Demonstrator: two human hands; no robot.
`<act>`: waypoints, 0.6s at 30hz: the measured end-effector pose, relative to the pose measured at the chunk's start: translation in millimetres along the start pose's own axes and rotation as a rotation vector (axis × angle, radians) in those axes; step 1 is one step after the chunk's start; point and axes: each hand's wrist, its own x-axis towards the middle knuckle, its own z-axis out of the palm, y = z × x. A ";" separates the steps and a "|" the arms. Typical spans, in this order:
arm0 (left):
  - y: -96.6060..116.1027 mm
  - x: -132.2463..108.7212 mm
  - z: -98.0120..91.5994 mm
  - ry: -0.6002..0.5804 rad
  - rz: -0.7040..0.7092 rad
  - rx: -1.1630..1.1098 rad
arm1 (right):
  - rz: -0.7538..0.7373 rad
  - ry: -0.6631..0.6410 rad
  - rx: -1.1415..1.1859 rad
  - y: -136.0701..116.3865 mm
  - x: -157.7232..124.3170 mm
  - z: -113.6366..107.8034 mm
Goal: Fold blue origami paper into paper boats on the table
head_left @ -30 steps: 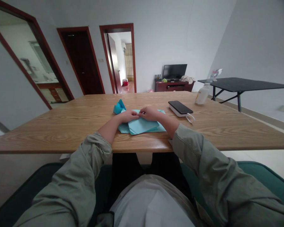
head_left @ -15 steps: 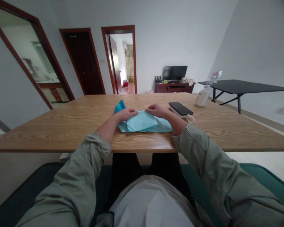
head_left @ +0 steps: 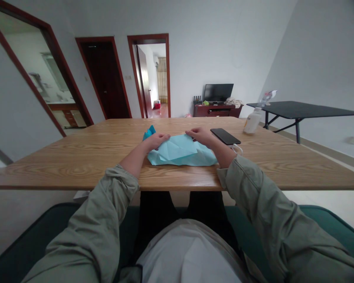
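A creased light blue paper sheet (head_left: pixel 181 151) lies on the wooden table (head_left: pixel 76 157) in front of me, its far edge lifted. My left hand (head_left: pixel 156 140) pinches the sheet's far left corner. My right hand (head_left: pixel 201 135) pinches its far right corner. A small folded darker blue paper piece (head_left: pixel 148 133) sits just behind my left hand. Both forearms rest on the table, with olive sleeves pushed up.
A black phone (head_left: pixel 225 136) lies on a white box with a looped cord right of my right hand. A white bottle (head_left: pixel 252 119) stands at the far right of the table. Beyond are a black table (head_left: pixel 303 108), a TV stand and doorways.
My hands have moved apart from the sheet's middle to its far corners. The folded paper has opened out wider and its far edge has lifted.
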 end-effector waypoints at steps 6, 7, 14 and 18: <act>-2.2 7.9 -5.9 0.024 -0.018 0.019 | 0.082 -0.006 0.117 -0.9 -1.8 1.7; -2.3 9.0 -6.4 0.052 -0.013 0.006 | 0.094 -0.034 0.133 -2.6 -3.5 2.8; -3.0 13.9 -9.5 0.121 0.005 0.147 | 0.014 -0.050 0.181 -9.0 -6.6 8.6; -0.1 10.9 -11.7 0.318 0.142 0.472 | 0.001 0.179 0.136 -1.3 1.7 2.9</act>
